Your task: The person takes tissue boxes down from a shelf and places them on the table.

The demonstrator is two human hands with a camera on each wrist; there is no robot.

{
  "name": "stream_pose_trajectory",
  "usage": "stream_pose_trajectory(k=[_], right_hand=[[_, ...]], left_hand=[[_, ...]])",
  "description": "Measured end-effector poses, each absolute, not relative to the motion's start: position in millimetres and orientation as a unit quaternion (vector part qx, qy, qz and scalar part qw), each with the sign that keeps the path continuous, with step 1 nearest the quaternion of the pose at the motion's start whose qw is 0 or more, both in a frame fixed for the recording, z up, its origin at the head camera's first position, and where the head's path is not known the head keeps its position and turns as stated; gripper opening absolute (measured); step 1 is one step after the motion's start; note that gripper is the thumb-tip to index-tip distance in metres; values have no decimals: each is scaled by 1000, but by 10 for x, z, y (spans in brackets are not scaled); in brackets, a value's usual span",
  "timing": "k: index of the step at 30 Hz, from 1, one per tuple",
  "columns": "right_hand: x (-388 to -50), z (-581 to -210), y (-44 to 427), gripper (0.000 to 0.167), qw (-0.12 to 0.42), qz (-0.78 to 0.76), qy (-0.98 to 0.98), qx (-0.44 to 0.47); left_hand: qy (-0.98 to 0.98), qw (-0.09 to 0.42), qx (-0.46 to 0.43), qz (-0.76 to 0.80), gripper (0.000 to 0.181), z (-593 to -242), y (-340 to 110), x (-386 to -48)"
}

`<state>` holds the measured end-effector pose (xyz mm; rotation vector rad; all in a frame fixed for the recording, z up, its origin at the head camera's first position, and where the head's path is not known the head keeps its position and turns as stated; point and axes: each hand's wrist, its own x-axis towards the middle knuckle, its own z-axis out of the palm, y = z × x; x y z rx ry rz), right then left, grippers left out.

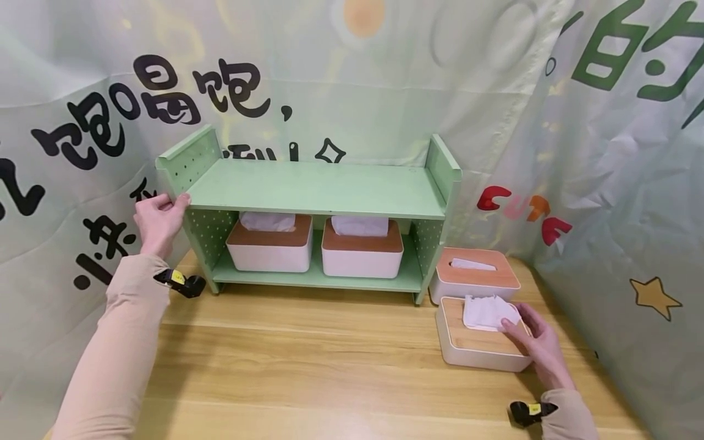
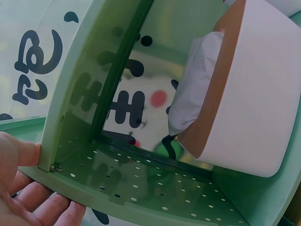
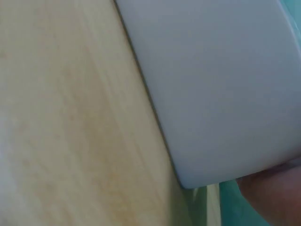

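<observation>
A green two-tier shelf (image 1: pixel 319 189) stands on the table. The left hand (image 1: pixel 159 223) grips its left side panel at the upper board's edge; in the left wrist view that hand (image 2: pixel 33 188) has its thumb on the board's end and fingers beneath the panel's edge. At the right, the right hand (image 1: pixel 539 345) holds the right side of a white tissue box (image 1: pixel 484 360) with a wooden lid, thumb on top near the tissue. The right wrist view shows the box's white wall (image 3: pixel 216 94) and part of a finger (image 3: pixel 273 193).
Two tissue boxes (image 1: pixel 269 258) (image 1: pixel 362 263) stand on the shelf's lower board. Another box (image 1: pixel 477 275) lies right of the shelf, just behind the held one. The wooden table (image 1: pixel 308 366) extends in front. Printed cloth (image 1: pixel 352 79) hangs behind and at both sides.
</observation>
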<state>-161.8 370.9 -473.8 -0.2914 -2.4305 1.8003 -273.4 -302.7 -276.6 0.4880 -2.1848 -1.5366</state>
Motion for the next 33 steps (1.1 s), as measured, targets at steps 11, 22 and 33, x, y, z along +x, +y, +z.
stream_pose_trajectory(k=[11, 22, 33], right_hand=[[-1587, -4692, 3680, 71, 131, 620, -769, -85], [-1581, -4605, 3606, 67, 177, 637, -742, -109], [-1595, -4499, 3536, 60, 206, 636, -737, -105]], left_hand=[[-782, 208, 181, -559, 53, -2767, -3035, -2739], [-782, 203, 178, -561, 53, -2766, -3029, -2729], [-789, 207, 181, -550, 52, -2757, -3016, -2727]])
